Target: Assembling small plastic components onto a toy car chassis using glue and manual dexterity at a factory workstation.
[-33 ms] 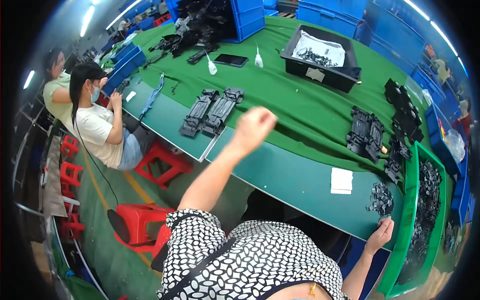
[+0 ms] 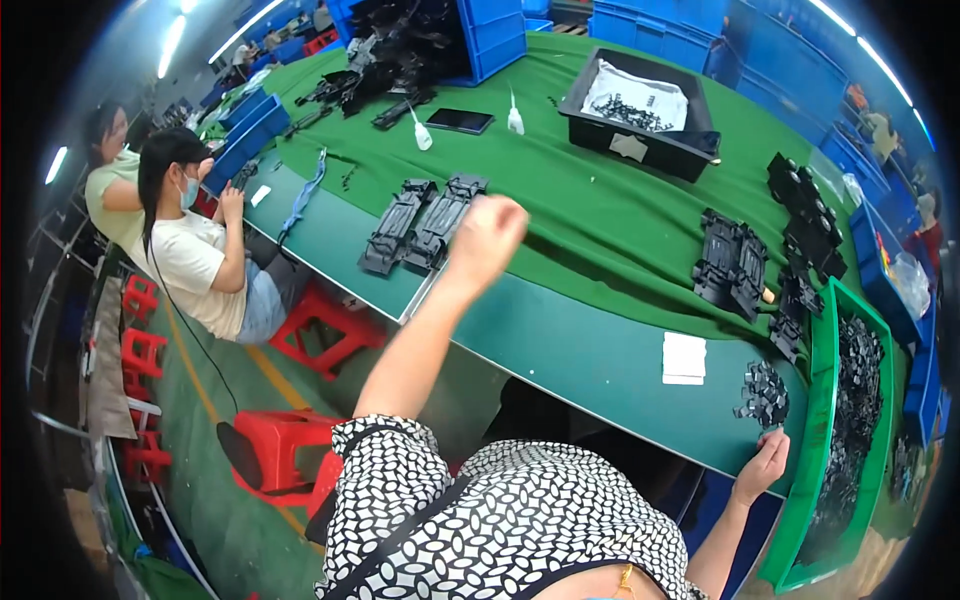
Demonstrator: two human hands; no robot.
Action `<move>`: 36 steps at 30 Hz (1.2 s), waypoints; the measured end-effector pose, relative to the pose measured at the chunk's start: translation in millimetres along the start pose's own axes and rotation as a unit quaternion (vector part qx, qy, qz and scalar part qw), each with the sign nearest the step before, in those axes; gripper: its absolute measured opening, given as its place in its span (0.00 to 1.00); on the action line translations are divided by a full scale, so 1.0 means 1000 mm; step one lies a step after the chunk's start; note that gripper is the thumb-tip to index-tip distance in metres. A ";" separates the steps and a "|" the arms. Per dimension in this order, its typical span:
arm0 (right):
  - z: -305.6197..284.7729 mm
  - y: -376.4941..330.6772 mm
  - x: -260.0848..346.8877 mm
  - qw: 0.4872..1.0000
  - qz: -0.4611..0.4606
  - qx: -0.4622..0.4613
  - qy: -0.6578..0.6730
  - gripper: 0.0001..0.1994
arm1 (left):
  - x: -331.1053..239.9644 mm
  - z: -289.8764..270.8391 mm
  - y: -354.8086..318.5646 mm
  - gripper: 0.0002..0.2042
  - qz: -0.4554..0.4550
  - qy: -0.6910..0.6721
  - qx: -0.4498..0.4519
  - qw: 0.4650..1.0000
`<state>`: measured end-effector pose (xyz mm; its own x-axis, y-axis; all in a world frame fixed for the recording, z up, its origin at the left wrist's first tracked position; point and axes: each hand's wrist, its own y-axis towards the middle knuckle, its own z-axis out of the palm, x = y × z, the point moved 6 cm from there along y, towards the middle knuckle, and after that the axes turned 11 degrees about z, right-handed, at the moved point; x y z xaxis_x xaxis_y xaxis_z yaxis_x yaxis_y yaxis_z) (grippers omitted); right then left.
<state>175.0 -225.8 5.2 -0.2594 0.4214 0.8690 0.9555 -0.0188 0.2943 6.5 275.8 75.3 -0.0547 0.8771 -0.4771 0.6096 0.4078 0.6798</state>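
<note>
I am observing a green crate [image 2: 815, 440] holding many black parts; much appears left. Two black chassis-like frames [image 2: 400, 228] are lying near the left hand [image 2: 487, 240], completion unclear. Its fingers are curling inward; the right hand [image 2: 764, 463] is pinching beside piled black clips [image 2: 763, 396]. I cannot tell either hand's contents.

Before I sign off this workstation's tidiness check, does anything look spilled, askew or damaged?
Yes: toward the back, a blue crate appears tipped sideways, black parts heaped from its mouth onto the green cloth. It looks spilled, though perhaps deliberately. The cloth is also rumpled. I see no clear damage.
</note>
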 end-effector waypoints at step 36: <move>0.110 -0.080 0.127 0.867 0.282 0.339 0.233 0.14 | -0.155 0.025 -0.013 0.41 0.392 -0.085 0.333 0.853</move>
<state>81.3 -71.5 48.1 0.3981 0.1045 0.9114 0.7708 0.5005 -0.3941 26.7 128.0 127.0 0.6577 0.7415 -0.1325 0.7231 -0.5722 0.3870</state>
